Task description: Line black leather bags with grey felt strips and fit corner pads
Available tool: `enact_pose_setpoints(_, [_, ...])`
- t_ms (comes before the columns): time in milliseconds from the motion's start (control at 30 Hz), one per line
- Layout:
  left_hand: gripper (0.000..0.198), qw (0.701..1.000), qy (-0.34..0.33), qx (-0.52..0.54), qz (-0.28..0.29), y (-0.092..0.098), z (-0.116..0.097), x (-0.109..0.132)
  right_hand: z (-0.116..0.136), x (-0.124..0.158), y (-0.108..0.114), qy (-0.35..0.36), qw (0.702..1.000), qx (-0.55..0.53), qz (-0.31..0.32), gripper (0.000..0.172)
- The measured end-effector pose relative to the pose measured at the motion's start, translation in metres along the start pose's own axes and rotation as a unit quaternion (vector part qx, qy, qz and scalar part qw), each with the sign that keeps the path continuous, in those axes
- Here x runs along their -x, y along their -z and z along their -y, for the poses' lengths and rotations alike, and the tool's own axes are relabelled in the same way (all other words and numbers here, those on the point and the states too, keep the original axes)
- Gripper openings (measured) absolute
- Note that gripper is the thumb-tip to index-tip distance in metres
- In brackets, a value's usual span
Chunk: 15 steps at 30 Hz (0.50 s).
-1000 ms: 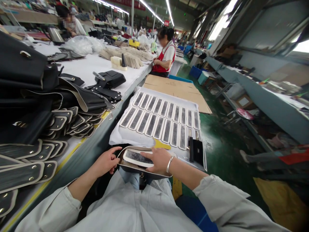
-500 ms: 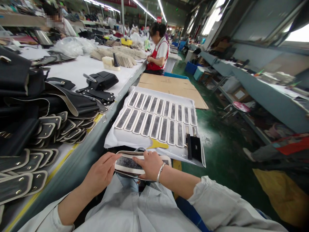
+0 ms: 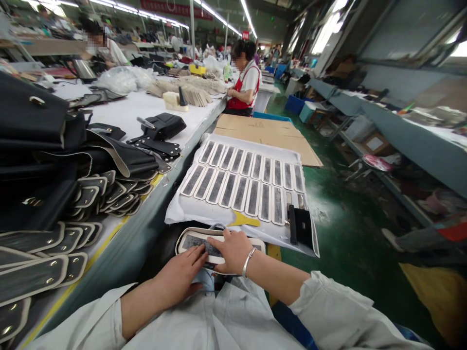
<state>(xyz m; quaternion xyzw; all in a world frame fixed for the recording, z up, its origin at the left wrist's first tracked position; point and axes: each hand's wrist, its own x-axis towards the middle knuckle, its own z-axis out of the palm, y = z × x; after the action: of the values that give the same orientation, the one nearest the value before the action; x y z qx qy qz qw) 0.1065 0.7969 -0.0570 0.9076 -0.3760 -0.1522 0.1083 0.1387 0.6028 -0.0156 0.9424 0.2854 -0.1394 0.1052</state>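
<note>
On my lap lies a long leather piece [image 3: 189, 239] with a cream edge and a grey glued face. My left hand [image 3: 182, 277] lies on its near side with fingers stretched flat over it. My right hand [image 3: 233, 250], with a bracelet at the wrist, presses down on its middle, fingers spread. Just beyond it a white sheet [image 3: 182, 211] holds two rows of several similar grey strips [image 3: 241, 182]. A yellow tool [image 3: 244, 221] and a black tool [image 3: 301, 226] rest on the sheet's near edge.
A long work table [image 3: 127, 114] on my left carries overlapped black leather flaps [image 3: 105, 189], black bags [image 3: 32, 112] and a pouch [image 3: 164, 126]. Cardboard [image 3: 262, 133] lies past the sheet. A person in a red apron [image 3: 244, 82] sits further along. A green-floored aisle [image 3: 339, 214] runs on the right.
My left hand has moved from the piece's left end onto its near face and now lies flat on it. My right hand stays pressed on the piece.
</note>
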Motion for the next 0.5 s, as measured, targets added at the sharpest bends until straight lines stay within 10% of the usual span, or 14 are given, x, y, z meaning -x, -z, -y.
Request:
enact_pose_setpoints(233, [0.081,0.997,0.001,-0.071,0.008,0.01,-0.017,-0.024,-0.02,0.0,0.013,0.001,0.98,-0.193,0.058,0.089])
enact_pose_setpoints(367, [0.082,0.995,-0.005,-0.097,0.038,0.013,-0.022,-0.034,-0.072,0.011,0.013,-0.13,0.787,-0.593,0.109,0.069])
enact_pose_setpoints(500, [0.08,0.993,-0.023,-0.111,0.044,0.012,-0.018,-0.038,-0.105,0.055,-0.014,-0.254,0.65,-0.703,0.136,0.056])
